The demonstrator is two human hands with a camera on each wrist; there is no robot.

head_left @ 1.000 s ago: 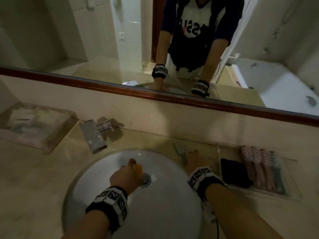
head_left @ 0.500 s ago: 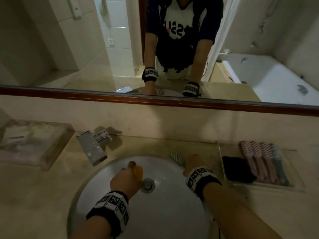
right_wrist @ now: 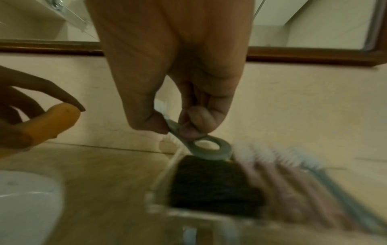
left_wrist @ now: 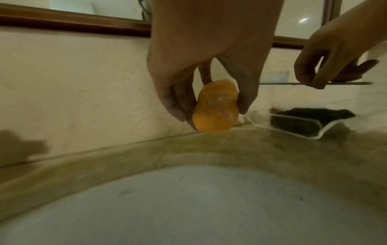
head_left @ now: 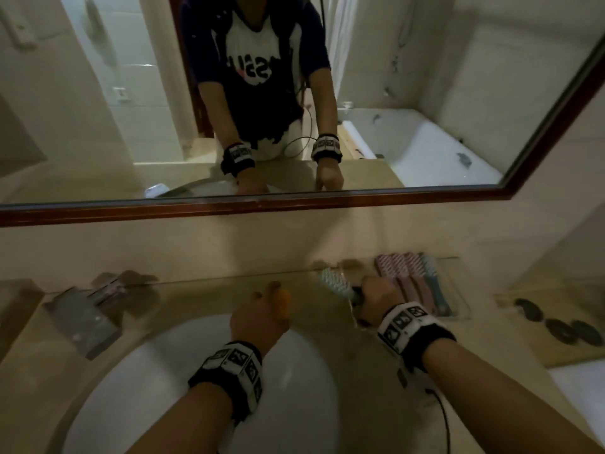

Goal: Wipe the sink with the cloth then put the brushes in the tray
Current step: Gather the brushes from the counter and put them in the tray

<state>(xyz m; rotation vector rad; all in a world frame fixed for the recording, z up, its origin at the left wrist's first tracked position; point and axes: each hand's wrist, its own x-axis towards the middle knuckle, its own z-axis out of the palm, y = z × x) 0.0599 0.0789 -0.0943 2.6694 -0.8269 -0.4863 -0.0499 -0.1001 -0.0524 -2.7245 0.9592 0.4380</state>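
My right hand (right_wrist: 173, 129) pinches the ring-ended handle of a teal brush (right_wrist: 211, 149), whose bristle head (head_left: 335, 283) points toward the back wall. It hangs above the counter at the left end of the clear tray (head_left: 465, 317). In the tray lie a dark cloth (right_wrist: 209, 182) and several pink and teal brushes (head_left: 409, 276). My left hand (head_left: 258, 317) holds an orange oval bar, like soap (left_wrist: 215, 112), above the back rim of the white sink (head_left: 163, 388).
A square metal faucet (head_left: 82, 319) stands at the sink's back left. A box (head_left: 13, 309) sits at the far left. At the right is a wooden board with dark stones (head_left: 556, 329). A wood-framed mirror (head_left: 294, 204) runs above the backsplash.
My right hand has taken the teal brush off the counter by the sink rim and lifted it toward the tray. My left hand has risen with the orange bar from the drain to the back rim.
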